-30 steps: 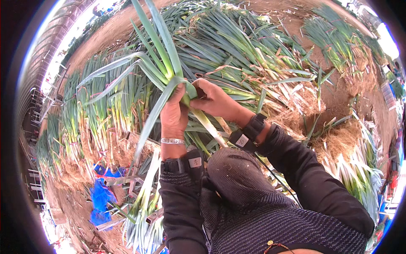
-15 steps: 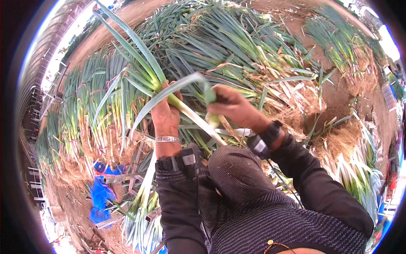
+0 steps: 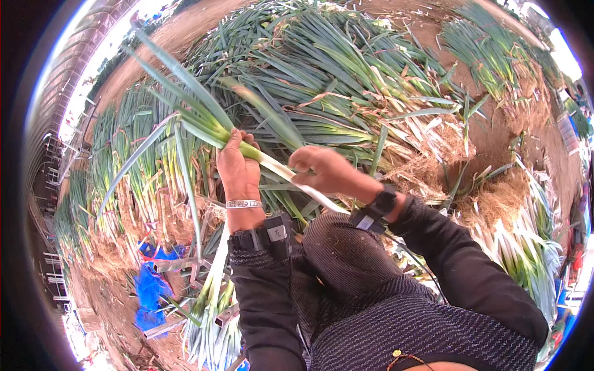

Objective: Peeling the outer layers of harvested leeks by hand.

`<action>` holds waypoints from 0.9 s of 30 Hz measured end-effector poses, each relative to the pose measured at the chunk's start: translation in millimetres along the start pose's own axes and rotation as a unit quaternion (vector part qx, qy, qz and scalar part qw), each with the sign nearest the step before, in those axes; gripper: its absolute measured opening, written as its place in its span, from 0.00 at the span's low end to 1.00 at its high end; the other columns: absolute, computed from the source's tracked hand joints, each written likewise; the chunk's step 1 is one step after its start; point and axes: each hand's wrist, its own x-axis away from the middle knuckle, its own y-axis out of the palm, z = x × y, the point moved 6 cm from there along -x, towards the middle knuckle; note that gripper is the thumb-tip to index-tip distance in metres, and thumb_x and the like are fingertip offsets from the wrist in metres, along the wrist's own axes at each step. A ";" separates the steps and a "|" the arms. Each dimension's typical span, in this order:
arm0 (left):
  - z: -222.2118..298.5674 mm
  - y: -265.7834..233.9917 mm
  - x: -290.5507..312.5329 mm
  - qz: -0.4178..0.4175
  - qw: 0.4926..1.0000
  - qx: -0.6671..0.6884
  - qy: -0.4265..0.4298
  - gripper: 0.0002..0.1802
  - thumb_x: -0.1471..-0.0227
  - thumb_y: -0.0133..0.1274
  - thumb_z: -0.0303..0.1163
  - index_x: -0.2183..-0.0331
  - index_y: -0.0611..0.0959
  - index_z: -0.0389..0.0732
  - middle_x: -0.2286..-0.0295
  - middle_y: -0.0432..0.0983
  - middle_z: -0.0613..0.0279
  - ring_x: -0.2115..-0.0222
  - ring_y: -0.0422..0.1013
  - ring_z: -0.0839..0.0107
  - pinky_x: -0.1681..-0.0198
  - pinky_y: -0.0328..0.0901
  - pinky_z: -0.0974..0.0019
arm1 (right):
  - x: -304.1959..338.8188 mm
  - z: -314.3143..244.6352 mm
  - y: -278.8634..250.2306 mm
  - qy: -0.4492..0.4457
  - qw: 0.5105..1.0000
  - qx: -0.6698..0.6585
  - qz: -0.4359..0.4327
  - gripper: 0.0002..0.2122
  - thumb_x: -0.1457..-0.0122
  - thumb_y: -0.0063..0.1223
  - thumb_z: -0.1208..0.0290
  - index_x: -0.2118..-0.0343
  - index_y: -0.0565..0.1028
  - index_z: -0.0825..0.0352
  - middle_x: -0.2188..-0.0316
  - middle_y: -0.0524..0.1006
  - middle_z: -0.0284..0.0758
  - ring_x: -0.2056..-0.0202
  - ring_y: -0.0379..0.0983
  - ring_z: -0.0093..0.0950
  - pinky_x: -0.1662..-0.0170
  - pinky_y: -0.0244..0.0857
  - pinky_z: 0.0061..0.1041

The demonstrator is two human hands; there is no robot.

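My left hand (image 3: pixel 237 162) is closed round a long green onion (image 3: pixel 278 168). Its green leaves fan out to the upper left, and its white shaft slants down toward my right knee. Over the white shaft is my right hand (image 3: pixel 325 170), fingers loosely bent and apart, with nothing visible in them. Just beyond that hand, a loose green leaf (image 3: pixel 263 111), smeared by motion, stands apart from the onion with a pale tip.
A large heap of green onions (image 3: pixel 346 55) lies ahead. Tied bundles (image 3: pixel 136 154) stand at the left. More onions with matted roots (image 3: pixel 501 198) lie at the right. Blue plastic (image 3: pixel 150 290) and a metal frame (image 3: pixel 167 324) are at the lower left.
The leaf that my right hand was pulling away has left its fingers and moved up and left. My left hand has tipped the onion slightly lower and leftward.
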 end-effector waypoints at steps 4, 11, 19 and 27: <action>6.1 -5.7 1.8 0.044 0.999 -0.006 -0.015 0.08 0.45 0.51 0.25 0.61 0.72 0.43 0.72 0.69 0.66 0.73 0.67 0.71 0.68 0.63 0.63 | -8.6 -16.1 23.5 -0.016 0.995 0.058 0.082 0.15 0.52 0.61 0.71 0.63 0.68 0.62 0.65 0.70 0.38 0.63 0.71 0.41 0.62 0.66 0.37; 4.3 -3.9 12.1 0.104 0.994 -0.010 -0.019 0.16 0.46 0.54 0.28 0.56 0.68 0.44 0.66 0.66 0.66 0.66 0.65 0.70 0.61 0.61 0.60 | -15.6 -7.9 18.4 -0.021 0.975 0.145 0.165 0.11 0.52 0.59 0.74 0.68 0.68 0.63 0.69 0.69 0.37 0.63 0.68 0.41 0.64 0.65 0.36; 8.6 -19.3 1.6 0.006 0.997 0.024 -0.068 0.23 0.53 0.49 0.16 0.54 0.66 0.40 0.63 0.66 0.58 0.59 0.66 0.64 0.53 0.62 0.54 | -21.6 -8.4 10.7 -0.046 0.976 0.150 0.151 0.07 0.49 0.55 0.70 0.72 0.69 0.64 0.71 0.70 0.37 0.65 0.69 0.40 0.65 0.65 0.37; 14.1 7.9 15.7 -0.069 0.991 -0.115 -0.012 0.18 0.56 0.63 0.22 0.62 0.76 0.44 0.70 0.74 0.66 0.66 0.74 0.70 0.65 0.73 0.65 | -21.9 -19.8 -17.1 -0.084 0.986 0.095 0.110 0.07 0.49 0.56 0.73 0.70 0.69 0.65 0.72 0.70 0.38 0.67 0.70 0.41 0.66 0.64 0.36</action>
